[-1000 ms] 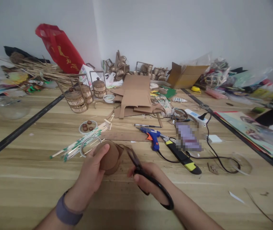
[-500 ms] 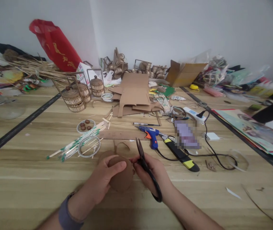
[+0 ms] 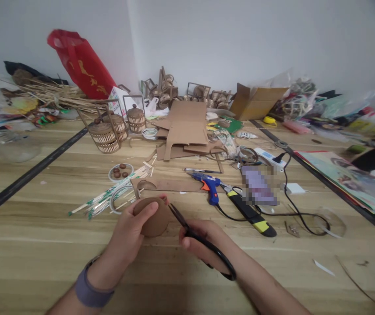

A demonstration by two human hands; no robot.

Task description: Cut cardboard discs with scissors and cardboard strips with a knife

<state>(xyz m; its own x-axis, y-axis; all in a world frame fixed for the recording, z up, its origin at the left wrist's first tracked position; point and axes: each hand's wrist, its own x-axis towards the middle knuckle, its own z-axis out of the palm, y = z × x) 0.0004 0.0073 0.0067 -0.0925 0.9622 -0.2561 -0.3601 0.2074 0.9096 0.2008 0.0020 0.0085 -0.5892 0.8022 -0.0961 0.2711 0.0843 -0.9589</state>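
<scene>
A round piece of brown cardboard is pinched in my left hand, thumb on its top face. My right hand is wrapped round a pair of black-handled scissors. The scissor blades point up and left, their tips close to the disc's right edge; I cannot tell whether they touch it. A curled cardboard strip stands just beyond the disc. What lies under my left fingers is hidden.
Past my hands lie a blue glue gun, a black-and-yellow cutter, bundled sticks and a dish of brown beads. Small bamboo baskets stand at left, stacked cardboard at the back. A black cable loops at right.
The cardboard disc and my left hand have shifted left and slightly up. The scissors have swung from upright to tilted left, their tips now close to the disc. My view has turned slightly.
</scene>
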